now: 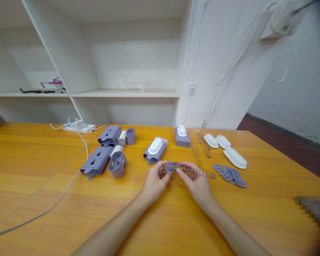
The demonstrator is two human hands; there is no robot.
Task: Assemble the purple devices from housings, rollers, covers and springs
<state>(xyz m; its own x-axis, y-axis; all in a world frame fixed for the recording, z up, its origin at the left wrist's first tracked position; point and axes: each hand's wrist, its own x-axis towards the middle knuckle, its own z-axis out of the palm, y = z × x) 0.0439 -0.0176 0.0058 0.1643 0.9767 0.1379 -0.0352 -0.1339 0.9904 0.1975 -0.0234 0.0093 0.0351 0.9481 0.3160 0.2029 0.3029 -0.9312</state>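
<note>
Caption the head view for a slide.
Left hand and right hand hold a purple ring and spring over the table.

A wooden table (21,153) is stretching across the near scene, its orange top shining under soft, even light. Behind it on the far left, white shelves (128,93) are standing against the wall, with a slanted divider (53,62) running through them. Clear plastic (133,82) is lying on one shelf. A white wall (210,42) is rising at the far middle, cables (230,64) hanging down it beside a small socket (191,87). On the right, a grey wall (304,106) is receding above a dark red floor (296,149).
</note>
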